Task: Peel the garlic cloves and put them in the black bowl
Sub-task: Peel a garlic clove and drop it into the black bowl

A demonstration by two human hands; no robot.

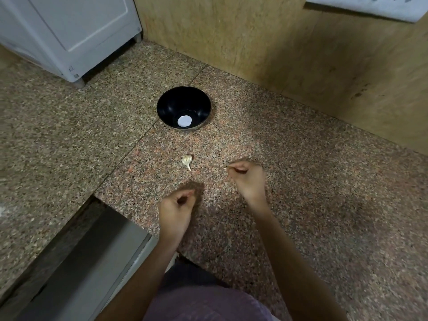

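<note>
A glossy black bowl [183,109], smooth like plastic or glazed ceramic, sits on a speckled, polished granite counter [301,193]; the garlic bulb [187,160] has dry, papery skin; the back wall [266,47] looks like rough, matt plywood; brushed metal edges the sink [97,258].

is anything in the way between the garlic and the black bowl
Nothing visible does. Only bare speckled counter lies between the garlic and the black bowl, which stands upright just beyond it.
</note>
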